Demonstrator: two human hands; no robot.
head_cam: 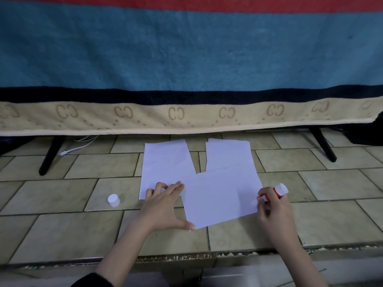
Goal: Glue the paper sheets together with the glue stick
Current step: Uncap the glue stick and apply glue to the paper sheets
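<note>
On the tiled floor (62,230), the thin, limp front paper sheet (219,195) is pinned under spread left fingers (174,188); the glue stick (271,195) is clamped in the right fingers (261,201).

Home: tiled floor (62,204), draped blanket (186,59)

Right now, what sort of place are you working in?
Probably a home floor: beige floor tiles, a striped blanket draped over a black-legged stand, and a white charging cable lying beneath it.
</note>
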